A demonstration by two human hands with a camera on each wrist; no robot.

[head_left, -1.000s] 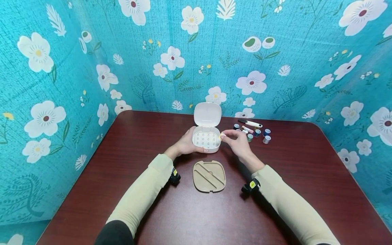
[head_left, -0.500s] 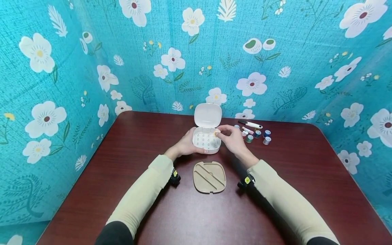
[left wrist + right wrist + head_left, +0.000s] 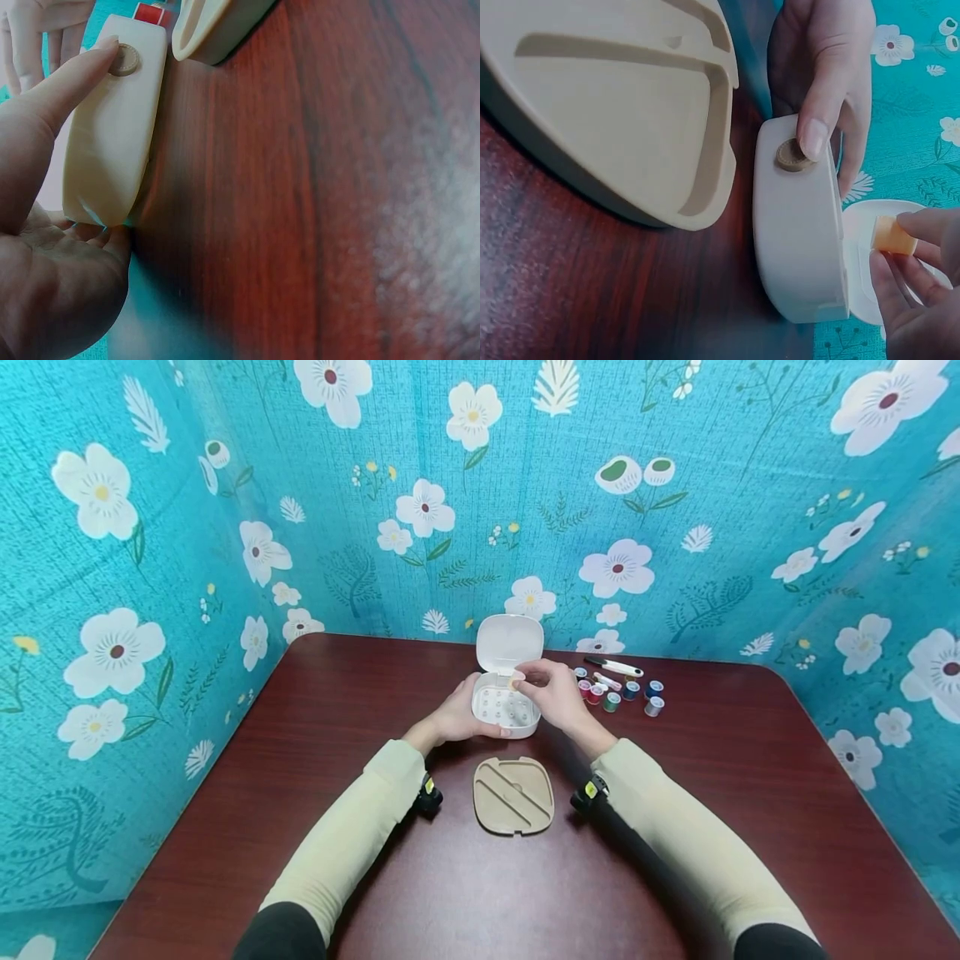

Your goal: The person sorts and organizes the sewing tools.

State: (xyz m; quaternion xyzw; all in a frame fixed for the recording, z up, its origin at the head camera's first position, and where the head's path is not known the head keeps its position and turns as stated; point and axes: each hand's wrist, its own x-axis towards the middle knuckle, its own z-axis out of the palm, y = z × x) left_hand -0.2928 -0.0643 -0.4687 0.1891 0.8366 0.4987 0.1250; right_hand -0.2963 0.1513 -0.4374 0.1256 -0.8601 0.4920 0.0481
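We see our left hand [image 3: 455, 714] gripping the left side of a small white box [image 3: 504, 710] near the far edge of the dark red table [image 3: 300, 760], thumb pressed beside its round tan button [image 3: 792, 155]. The box's lid [image 3: 509, 642] stands open. Just nearer to us lies a tan tray insert [image 3: 513, 794]. Our right hand [image 3: 555, 693] hovers over the box, pinching a small yellow spool [image 3: 893, 235]. Farther right, thread spools [image 3: 621, 693] and a white pen-like tool [image 3: 613, 667] sit by the far edge.
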